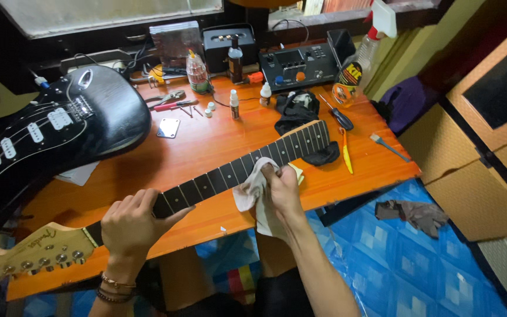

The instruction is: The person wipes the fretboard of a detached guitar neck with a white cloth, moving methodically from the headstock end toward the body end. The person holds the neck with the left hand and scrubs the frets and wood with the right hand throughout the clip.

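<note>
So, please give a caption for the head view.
Left hand grips detached guitar neck on orange table; right hand presses white cloth on fretboard.

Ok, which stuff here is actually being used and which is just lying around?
In use:
guitar neck
white cloth
left hand gripping the neck
right hand pressing the cloth

Lying about:
guitar body
screwdriver
brush
metal plate
small bottles

A white cloth (252,189), dark fretboard (236,171), black guitar body (83,120), orange table (206,147), blue patterned floor (418,264).
</note>
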